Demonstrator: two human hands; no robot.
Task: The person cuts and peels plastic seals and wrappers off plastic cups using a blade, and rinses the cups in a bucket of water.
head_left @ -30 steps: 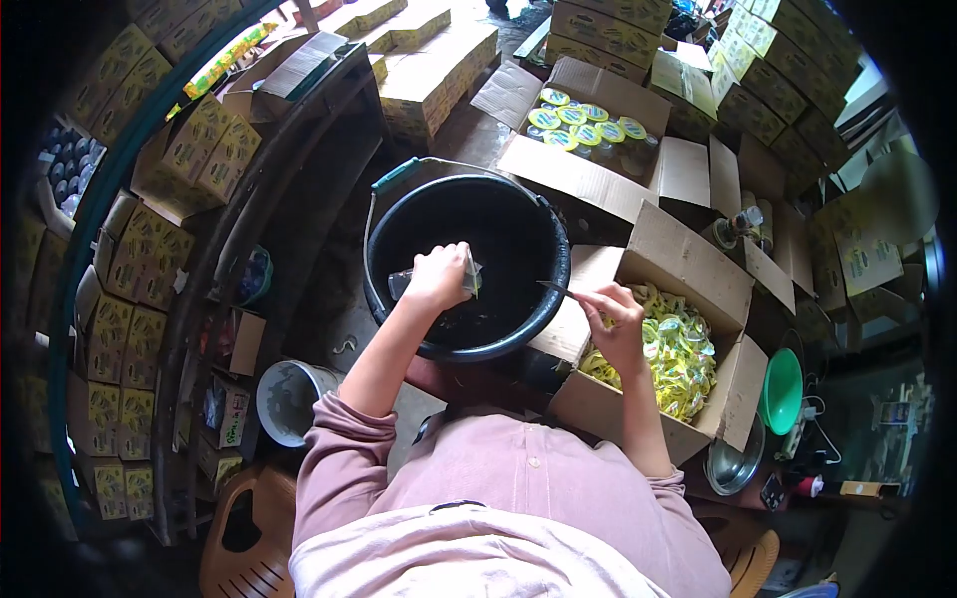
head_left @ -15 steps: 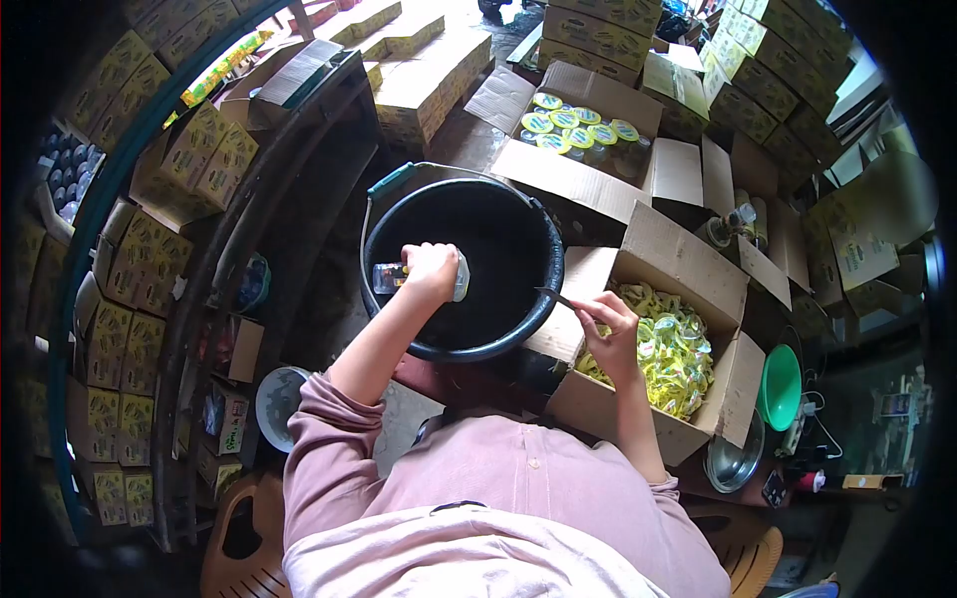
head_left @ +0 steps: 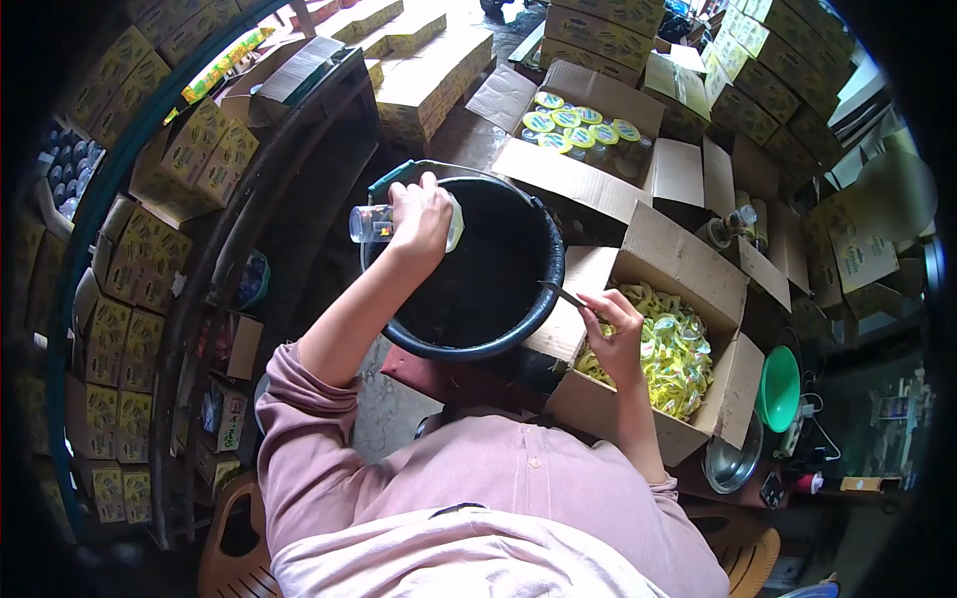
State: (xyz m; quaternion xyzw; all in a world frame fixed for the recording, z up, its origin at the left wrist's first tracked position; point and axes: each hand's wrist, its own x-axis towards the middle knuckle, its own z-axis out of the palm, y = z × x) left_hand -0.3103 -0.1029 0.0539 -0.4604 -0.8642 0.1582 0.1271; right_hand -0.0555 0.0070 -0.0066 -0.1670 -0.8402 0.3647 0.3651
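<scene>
My left hand [head_left: 423, 217] is wrapped round a clear plastic cup [head_left: 371, 224] with a pale lid end, held on its side. It is over the upper left rim of a black bucket [head_left: 469, 351] with a wire handle and green grip. In my right hand [head_left: 615, 321] is a thin dark-bladed knife [head_left: 560, 292], its tip pointing left at the bucket's right rim. Below that hand, a cardboard box [head_left: 681, 235] holds a heap of yellow-green printed lids or wrappers [head_left: 670, 344]. The bucket's inside is dark, so its contents cannot be made out.
An open carton [head_left: 580, 78] of yellow-lidded cups [head_left: 563, 120] stands beyond the bucket. A green bowl [head_left: 780, 387] and a glass lid [head_left: 735, 460] are at the right. Shelves of printed boxes [head_left: 120, 334] line the left; plastic chairs [head_left: 239, 543] flank my body.
My left hand has moved up and left with the cup, from over the bucket's middle to its upper left rim. My right hand and the knife have barely shifted.
</scene>
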